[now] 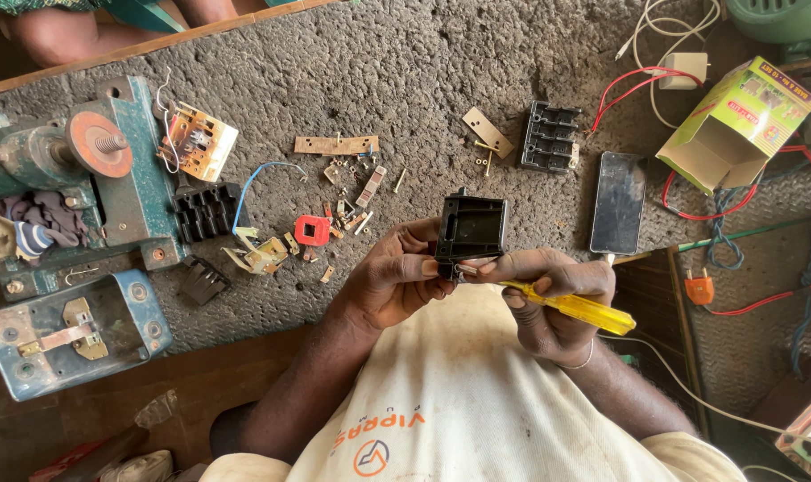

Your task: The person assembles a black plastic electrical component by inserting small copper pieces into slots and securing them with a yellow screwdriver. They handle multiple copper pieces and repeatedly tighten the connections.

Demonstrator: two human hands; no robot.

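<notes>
My left hand (392, 277) grips a black plastic housing (471, 228), a box-shaped electrical part, by its left side just above my lap. My right hand (548, 299) holds a yellow-handled screwdriver (579, 308), its tip set against the lower edge of the housing while the fingers also steady that edge. Both hands meet over the front edge of the grey rough bench top (405, 71).
Loose parts lie on the bench: a red coil (312, 230), brass strips (336, 144), small screws, a black terminal block (549, 136), a black finned piece (207, 211). A phone (619, 202), an open green carton (736, 125), red wires and a blue machine body (75, 330) surround them.
</notes>
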